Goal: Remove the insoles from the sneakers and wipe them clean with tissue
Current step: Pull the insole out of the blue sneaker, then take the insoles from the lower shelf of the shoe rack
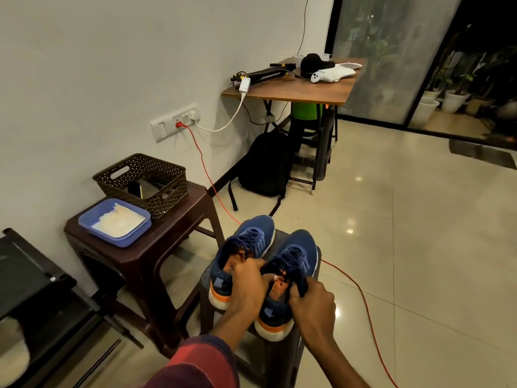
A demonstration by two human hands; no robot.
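At the left a brown plastic stool stands against the wall, carrying a blue tray with a stack of tissue lying in it and, just behind, a dark perforated basket. A wall socket sits above. Nearer the middle, a pair of blue sneakers rests side by side, toes pointing away, on a dark stool – the left sneaker untouched, its orange interior showing, the insole not told apart from the lining. Both hands are close together at the mouth of the right sneaker: the left hand, reaching out of a red-and-dark sleeve, curls its fingers at the inner side of the collar, while the right hand pinches the outer side, the opening pulled wide between them. Behind, a black backpack leans under a wooden table – a red cable trails across the tiled floor at the right, and a glass door stands beyond
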